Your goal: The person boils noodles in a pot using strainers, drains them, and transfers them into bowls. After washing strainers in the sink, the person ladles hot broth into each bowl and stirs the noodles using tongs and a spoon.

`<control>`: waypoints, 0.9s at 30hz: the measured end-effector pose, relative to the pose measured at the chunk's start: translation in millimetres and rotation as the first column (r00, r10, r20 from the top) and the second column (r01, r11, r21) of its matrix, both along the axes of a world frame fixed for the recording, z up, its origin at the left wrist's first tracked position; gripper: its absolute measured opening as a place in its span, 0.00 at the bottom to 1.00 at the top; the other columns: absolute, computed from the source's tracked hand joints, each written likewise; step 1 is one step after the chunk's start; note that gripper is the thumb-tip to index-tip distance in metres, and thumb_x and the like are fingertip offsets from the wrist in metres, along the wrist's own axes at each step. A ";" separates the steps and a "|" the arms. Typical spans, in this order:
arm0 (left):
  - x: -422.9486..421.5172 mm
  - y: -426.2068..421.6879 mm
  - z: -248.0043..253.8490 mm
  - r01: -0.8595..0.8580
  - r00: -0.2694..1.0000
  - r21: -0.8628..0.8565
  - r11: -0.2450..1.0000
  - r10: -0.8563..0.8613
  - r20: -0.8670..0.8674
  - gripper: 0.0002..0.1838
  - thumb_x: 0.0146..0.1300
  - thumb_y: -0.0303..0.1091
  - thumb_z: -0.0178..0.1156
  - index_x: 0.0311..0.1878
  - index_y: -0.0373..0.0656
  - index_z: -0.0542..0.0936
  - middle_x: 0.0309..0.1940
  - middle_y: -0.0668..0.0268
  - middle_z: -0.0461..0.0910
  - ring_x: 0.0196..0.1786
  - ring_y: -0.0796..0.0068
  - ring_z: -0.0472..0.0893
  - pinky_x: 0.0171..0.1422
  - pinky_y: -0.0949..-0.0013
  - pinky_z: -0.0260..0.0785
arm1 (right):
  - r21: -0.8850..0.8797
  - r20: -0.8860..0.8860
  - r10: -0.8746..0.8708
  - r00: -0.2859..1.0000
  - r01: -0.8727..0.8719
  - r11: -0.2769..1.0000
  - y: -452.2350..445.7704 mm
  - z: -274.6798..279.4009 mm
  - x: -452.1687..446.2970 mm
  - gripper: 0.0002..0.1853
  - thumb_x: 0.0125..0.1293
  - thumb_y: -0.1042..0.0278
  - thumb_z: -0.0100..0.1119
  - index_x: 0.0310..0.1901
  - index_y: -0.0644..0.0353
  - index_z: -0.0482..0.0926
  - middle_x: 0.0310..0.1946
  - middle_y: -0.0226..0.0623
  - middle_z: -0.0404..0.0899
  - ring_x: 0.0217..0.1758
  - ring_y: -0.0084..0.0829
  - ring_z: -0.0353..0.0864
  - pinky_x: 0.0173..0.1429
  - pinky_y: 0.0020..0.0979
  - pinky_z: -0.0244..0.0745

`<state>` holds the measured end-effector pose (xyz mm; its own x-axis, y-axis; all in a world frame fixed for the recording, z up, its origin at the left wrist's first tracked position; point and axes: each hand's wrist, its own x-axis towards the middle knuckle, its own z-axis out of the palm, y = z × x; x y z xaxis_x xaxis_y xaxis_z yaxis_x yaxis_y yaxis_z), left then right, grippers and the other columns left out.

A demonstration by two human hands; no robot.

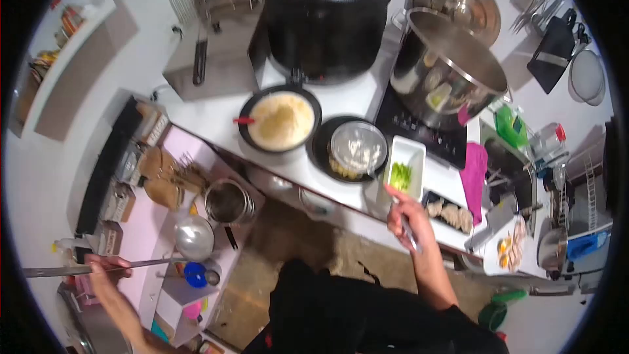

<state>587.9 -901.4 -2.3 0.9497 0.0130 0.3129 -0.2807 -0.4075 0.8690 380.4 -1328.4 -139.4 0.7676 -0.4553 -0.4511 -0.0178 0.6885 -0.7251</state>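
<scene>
My left hand point(108, 272) is closed around the long handle of a metal ladle point(194, 238). The ladle's round bowl is over the pink-topped side counter. My right hand point(409, 219) grips a thin metal utensil point(411, 235), mostly hidden by the fingers, so its kind is unclear. Its fingertips are just in front of a white rectangular dish point(416, 151) with chopped green vegetables point(401, 176). Left of that dish, a clear round container point(358, 146) sits over a dark plate. Beside it stands a black pan point(280, 120) of creamy, pale yellow food with a red-handled utensil in it.
A large steel pot point(452, 69) stands on the black induction cooktop point(416, 134). Behind are a black cooker point(327, 26) and a steel fryer point(216, 59). Near the sink lie a magenta cloth point(474, 180), a dark tray of pale pieces point(449, 213) and a white plate point(498, 259).
</scene>
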 end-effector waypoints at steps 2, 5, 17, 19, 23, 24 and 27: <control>-0.4 -32.5 58.6 0.104 0.981 0.046 0.993 -0.111 0.161 0.21 0.71 0.54 0.40 0.37 0.44 0.69 0.27 0.67 0.72 0.30 0.78 0.71 0.41 0.74 0.64 | 0.015 0.048 0.015 0.999 -0.016 1.000 -6.7 -2.3 -2.8 0.29 0.59 0.79 0.40 0.65 0.64 0.60 0.14 0.32 0.65 0.11 0.23 0.61 0.14 0.22 0.54; 20.5 -85.7 123.6 0.135 0.899 0.103 0.985 -0.166 0.406 0.22 0.71 0.51 0.41 0.45 0.38 0.68 0.29 0.63 0.71 0.33 0.75 0.71 0.47 0.72 0.64 | 0.069 0.099 0.014 0.995 -0.021 0.997 -13.1 -5.7 -6.7 0.28 0.59 0.79 0.42 0.64 0.66 0.60 0.15 0.33 0.67 0.11 0.23 0.60 0.15 0.22 0.56; 161.5 -404.3 180.6 0.596 0.421 0.259 0.760 -0.571 0.705 0.20 0.72 0.44 0.43 0.42 0.33 0.71 0.30 0.60 0.79 0.33 0.72 0.81 0.43 0.69 0.71 | -0.026 0.026 0.054 0.998 -0.053 0.998 -3.2 2.9 -14.5 0.27 0.58 0.81 0.39 0.62 0.64 0.65 0.14 0.33 0.67 0.13 0.21 0.62 0.19 0.21 0.60; 182.1 -443.0 171.6 0.634 0.351 0.336 0.696 -0.647 0.677 0.19 0.71 0.43 0.43 0.42 0.33 0.71 0.28 0.58 0.79 0.33 0.67 0.81 0.42 0.67 0.71 | -0.036 0.040 0.062 0.997 -0.060 0.998 -2.9 3.6 -13.4 0.27 0.58 0.81 0.40 0.62 0.65 0.66 0.14 0.32 0.67 0.13 0.21 0.62 0.19 0.21 0.60; 202.4 -489.8 155.3 0.537 0.304 0.538 0.650 -0.744 0.595 0.18 0.72 0.43 0.42 0.43 0.35 0.69 0.31 0.58 0.78 0.34 0.68 0.81 0.43 0.68 0.72 | -0.035 0.051 0.020 0.998 -0.019 0.999 2.7 3.3 -7.7 0.27 0.57 0.81 0.40 0.62 0.65 0.66 0.15 0.32 0.68 0.16 0.21 0.64 0.22 0.20 0.62; 205.0 -496.8 152.0 0.517 0.262 0.572 0.637 -0.753 0.603 0.17 0.72 0.42 0.42 0.43 0.35 0.68 0.29 0.58 0.78 0.33 0.67 0.81 0.42 0.66 0.71 | -0.042 0.038 0.018 0.999 -0.017 0.999 3.5 3.5 -6.2 0.27 0.57 0.81 0.40 0.62 0.65 0.66 0.15 0.32 0.68 0.16 0.21 0.65 0.22 0.20 0.62; 212.3 -508.8 146.0 0.545 0.201 0.625 0.559 -0.811 0.550 0.16 0.72 0.42 0.42 0.43 0.35 0.67 0.27 0.58 0.78 0.32 0.65 0.80 0.41 0.65 0.71 | -0.037 0.014 0.012 1.000 -0.011 0.999 5.5 2.9 -0.8 0.28 0.57 0.81 0.40 0.62 0.65 0.66 0.15 0.32 0.68 0.16 0.21 0.65 0.22 0.21 0.62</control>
